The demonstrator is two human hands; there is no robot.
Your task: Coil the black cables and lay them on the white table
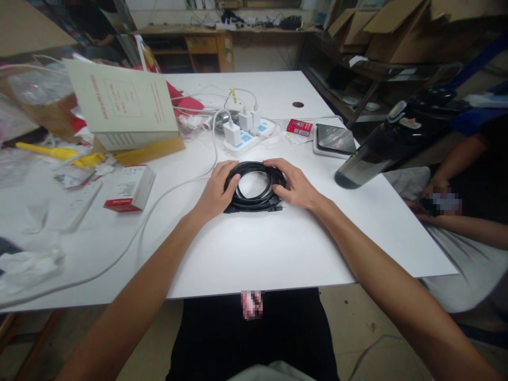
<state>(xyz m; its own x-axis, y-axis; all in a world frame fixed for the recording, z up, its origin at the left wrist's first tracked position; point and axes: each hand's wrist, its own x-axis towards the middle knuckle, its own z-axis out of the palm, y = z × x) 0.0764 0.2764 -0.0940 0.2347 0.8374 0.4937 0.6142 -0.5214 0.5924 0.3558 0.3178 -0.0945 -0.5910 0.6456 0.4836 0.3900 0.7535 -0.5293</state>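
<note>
So the big white table [246,254] fills most of the frame, and dead center on it sits a coiled black cable [254,186], wound into a flat ring with its plug ends poking out along the lower edge. Both hands are on it: the left hand [216,191] cups the left side of the coil with fingers curled over the top of the loops, and the right hand [296,185] does the same on the right side, fingers draped over the rim, so it's pressed between the two palms rather than lifted, still lying flat on the table. Right of center a black handheld vacuum [391,138] juts in at a tilt, with another person's arm [456,164] behind it at the right edge. Upper left there's a big cream-colored box [123,106] leaning over a messy pile. Further back, center, a white power strip [248,135] with chargers plugged in, and a white cord [174,188] runs from it down toward the lower left. A tablet [335,140] lies upper right of the coil, a small red-and-white box [130,189] sits to the left, and a little red packet [299,127] lies beside the tablet.
</note>
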